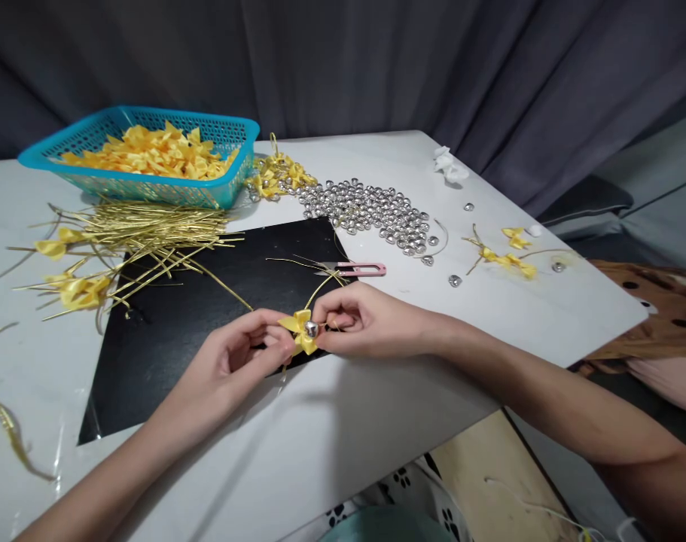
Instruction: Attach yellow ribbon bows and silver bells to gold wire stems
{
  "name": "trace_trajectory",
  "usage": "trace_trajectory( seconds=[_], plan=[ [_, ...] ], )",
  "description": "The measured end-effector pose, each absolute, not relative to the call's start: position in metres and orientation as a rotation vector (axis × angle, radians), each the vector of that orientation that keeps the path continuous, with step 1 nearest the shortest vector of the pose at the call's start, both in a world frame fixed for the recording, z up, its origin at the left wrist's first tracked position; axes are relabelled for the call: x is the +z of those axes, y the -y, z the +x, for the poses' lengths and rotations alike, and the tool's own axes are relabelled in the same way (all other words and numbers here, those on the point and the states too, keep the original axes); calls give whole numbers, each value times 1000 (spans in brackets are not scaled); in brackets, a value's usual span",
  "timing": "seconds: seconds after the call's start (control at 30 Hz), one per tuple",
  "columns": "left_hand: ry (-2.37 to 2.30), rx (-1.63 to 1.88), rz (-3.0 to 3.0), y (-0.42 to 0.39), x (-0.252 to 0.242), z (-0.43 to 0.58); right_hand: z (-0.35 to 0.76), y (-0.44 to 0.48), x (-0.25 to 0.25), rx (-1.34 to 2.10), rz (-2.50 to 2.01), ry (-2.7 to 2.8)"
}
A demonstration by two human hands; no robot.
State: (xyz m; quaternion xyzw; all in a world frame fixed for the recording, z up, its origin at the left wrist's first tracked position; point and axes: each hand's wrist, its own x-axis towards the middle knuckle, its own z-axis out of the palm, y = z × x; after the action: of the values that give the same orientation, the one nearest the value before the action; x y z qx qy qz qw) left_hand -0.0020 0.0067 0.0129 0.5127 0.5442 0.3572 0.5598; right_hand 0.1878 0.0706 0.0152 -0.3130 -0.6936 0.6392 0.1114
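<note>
A yellow ribbon bow with a silver heart-shaped bead at its centre is held just above the near edge of a black board. My left hand pinches the bow's left side between thumb and fingers. From the right, my right hand is closed close beside the bead, gripping what looks like a thin gold thread; the fingers partly hide it. A gold cord curves up behind the bow. Pink-handled thread snips lie beyond my right hand.
A blue basket holds many yellow bows. In front of it lies a bundle of gold cords. Silver heart beads are spread across the white table. Finished-looking bows on cord lie at right, near crumpled white paper.
</note>
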Motion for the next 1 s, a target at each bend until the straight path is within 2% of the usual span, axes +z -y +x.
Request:
trace_trajectory(
  seconds=[0.17, 0.47, 0.8, 1.0],
  plan=[
    [-1349, 784, 1234, -6, 8, -2, 184, -67, 13, 1812, -966, 2006],
    [-1393, 818, 1265, -6, 10, -2, 177, -62, 7, 1939, -976, 1824],
    [-1441, 816, 1318, -2, 11, 6, 175, -56, 7, 1785, -1038, 1870],
    [-1407, 787, 1286, -2, 11, 3, 183, -68, 13, 1986, -846, 1891]
  ],
)
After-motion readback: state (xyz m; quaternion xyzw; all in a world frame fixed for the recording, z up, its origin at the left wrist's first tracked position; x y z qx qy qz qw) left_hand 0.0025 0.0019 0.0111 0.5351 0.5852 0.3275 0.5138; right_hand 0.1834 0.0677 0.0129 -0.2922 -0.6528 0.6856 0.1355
